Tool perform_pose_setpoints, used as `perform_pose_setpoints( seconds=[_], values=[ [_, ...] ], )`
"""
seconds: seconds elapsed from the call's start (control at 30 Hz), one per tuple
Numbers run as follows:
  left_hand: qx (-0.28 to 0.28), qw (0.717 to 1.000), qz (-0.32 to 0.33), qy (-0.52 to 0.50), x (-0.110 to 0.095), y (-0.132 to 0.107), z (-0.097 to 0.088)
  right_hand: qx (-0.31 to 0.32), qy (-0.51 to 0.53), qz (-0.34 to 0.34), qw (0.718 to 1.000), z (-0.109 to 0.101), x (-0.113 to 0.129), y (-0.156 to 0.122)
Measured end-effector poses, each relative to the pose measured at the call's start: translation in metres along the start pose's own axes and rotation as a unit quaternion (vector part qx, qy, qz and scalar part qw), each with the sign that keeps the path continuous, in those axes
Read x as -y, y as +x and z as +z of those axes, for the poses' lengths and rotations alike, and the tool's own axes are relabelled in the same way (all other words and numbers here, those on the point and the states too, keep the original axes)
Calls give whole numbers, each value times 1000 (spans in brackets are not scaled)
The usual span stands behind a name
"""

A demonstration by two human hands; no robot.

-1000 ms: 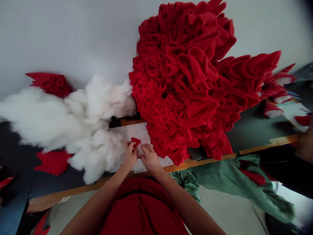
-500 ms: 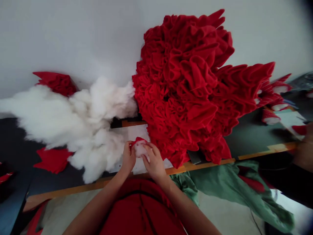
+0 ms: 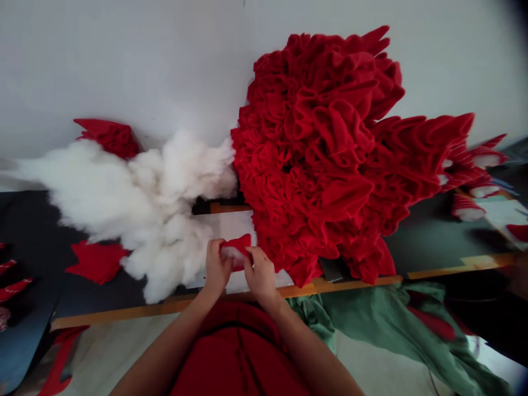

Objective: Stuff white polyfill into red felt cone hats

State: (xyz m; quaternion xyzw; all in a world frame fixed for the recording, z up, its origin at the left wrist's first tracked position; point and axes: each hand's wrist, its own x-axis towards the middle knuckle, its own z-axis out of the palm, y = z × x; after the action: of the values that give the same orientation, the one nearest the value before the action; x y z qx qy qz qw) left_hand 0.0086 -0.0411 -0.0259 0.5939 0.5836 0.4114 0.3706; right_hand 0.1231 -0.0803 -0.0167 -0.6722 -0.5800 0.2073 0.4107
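A pale grey wall (image 3: 124,66) fills the view far beyond the hands. A huge heap of red fleece pieces (image 3: 313,159), soft and ruffled into deep folds with pointed tips, is piled beyond and to the right of the hands. A billowing mass of white polyester stuffing (image 3: 136,203), fluffy and loosely clumped, lies beyond and to the left, pressed against the heap. Both masses rest on a dark work table (image 3: 429,236), whose orange-brown wooden edge (image 3: 124,309) runs just past the wrists. Crumpled green cloth (image 3: 396,324) hangs below that edge to the right of the hands, and a red garment (image 3: 239,352) is worn on the torso nearer than the hands. A flat white sheet (image 3: 235,225) lies directly beyond the hands. Two jagged red fleece pieces (image 3: 97,263) are laid out to the far left, and small cones with red and white stripes (image 3: 468,208) are seen to the far right.

The left hand (image 3: 216,269) and right hand (image 3: 259,273) are held close together, fingers curled, pinching a small red fleece piece (image 3: 236,246) from either side. A white stuffing tuft (image 3: 231,253) is gathered inside its fold, partly hidden by the fabric.
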Motion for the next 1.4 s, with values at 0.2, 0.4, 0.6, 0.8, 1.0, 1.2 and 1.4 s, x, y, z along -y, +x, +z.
perform_pose_setpoints(
  seconds=[0.2,0.4,0.6,0.8,1.0,1.2,1.4],
  values=[
    [-12,1000,-10,6,-7,8,-1,-23,53,61,996,-2,-11,2],
    [72,979,-115,-152,-20,4,-9,-16,91,98,991,-18,-17,15],
    [7,1000,-14,-21,-14,7,-3,-25,123,149,981,-1,-8,16],
    [-25,999,18,34,-13,14,-5,-87,85,177,977,5,-9,18],
    [-6,1000,26,12,-14,8,-2,-49,102,120,986,7,2,15],
    [34,998,57,-4,-5,7,-6,41,147,97,984,5,3,18],
    [80,995,36,-41,-5,4,-7,50,67,114,990,2,-5,24]
  ],
)
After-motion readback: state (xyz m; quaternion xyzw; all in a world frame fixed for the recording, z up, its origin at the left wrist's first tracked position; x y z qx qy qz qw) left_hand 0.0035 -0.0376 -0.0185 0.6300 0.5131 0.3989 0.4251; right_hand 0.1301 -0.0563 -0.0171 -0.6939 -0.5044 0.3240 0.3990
